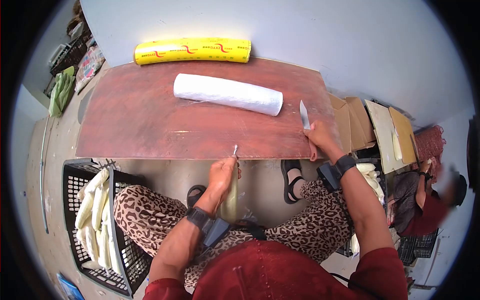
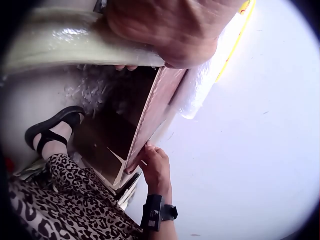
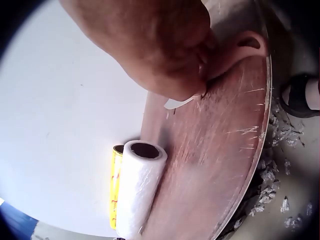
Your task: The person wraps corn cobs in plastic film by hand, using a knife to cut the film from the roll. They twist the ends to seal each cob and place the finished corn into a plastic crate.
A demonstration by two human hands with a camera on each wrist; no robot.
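Note:
My left hand (image 1: 221, 177) grips a long pale-green vegetable wrapped in clear film (image 1: 230, 200) at its upper end, at the table's front edge. A twisted tail of film (image 1: 235, 149) sticks out above the fingers. In the left wrist view the wrapped vegetable (image 2: 75, 40) runs leftward from that hand (image 2: 172, 27). At the table's right side my right hand (image 1: 322, 135) holds a knife (image 1: 304, 116) by its pinkish handle, blade pointing to the back. The right wrist view shows the handle's looped end (image 3: 248, 44) past the curled fingers; the hand hides much of the blade.
On the reddish table (image 1: 150, 115) lie a white film roll (image 1: 227, 94) and, behind it, a yellow-wrapped roll (image 1: 192, 52) by the wall. A black crate (image 1: 70, 200) of similar vegetables stands left. Cardboard (image 1: 357, 120) and another person (image 1: 420, 210) are at right.

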